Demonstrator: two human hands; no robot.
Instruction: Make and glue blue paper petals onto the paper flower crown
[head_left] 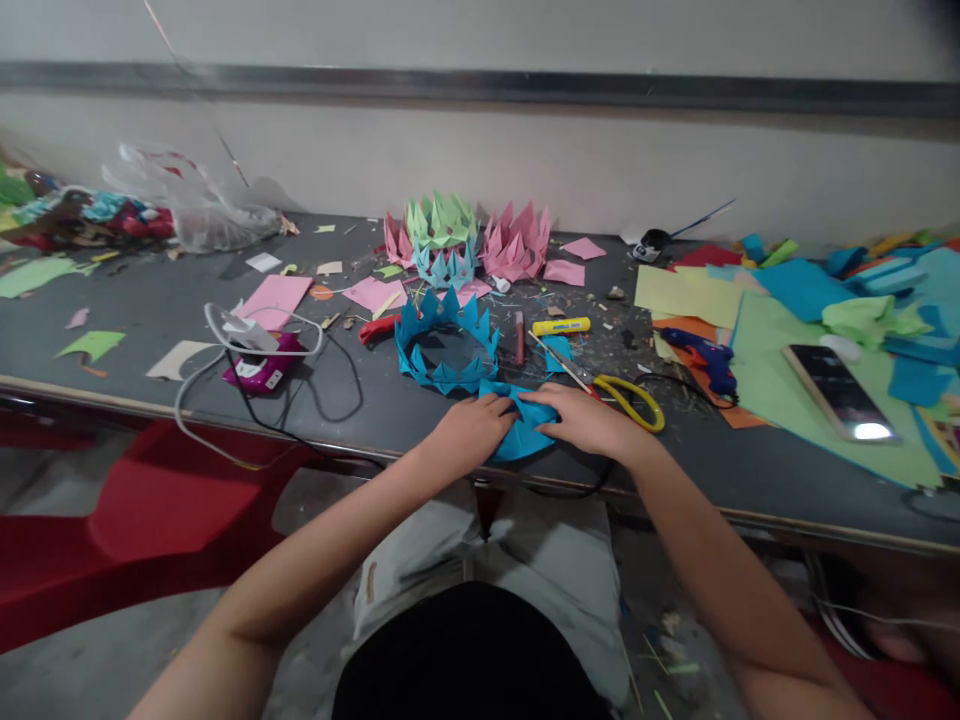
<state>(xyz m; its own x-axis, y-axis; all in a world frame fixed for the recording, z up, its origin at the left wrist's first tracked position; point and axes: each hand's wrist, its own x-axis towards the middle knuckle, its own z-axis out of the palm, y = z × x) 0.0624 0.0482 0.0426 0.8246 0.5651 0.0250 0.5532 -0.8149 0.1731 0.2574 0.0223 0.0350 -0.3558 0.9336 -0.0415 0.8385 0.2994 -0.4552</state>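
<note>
A piece of folded blue paper (522,436) lies at the table's front edge, between my two hands. My left hand (474,428) presses on its left side, fingers bent over the paper. On the right, my right hand (589,418) grips the paper's edge with thumb and fingers. Just behind it stands a ring of pointed blue paper (448,372), like a crown. Yellow-handled scissors (630,400) lie beside my right hand. A yellow glue stick (562,326) and a red marker-like tube (520,338) rest beyond the hands.
Pink, green and light blue paper crowns (516,243) stand near the wall. A purple power socket (264,365) with cables is at left. At right lie a blue glue gun (705,358), a phone (838,392) and coloured paper sheets (772,360). A red chair (187,490) stands at the front left.
</note>
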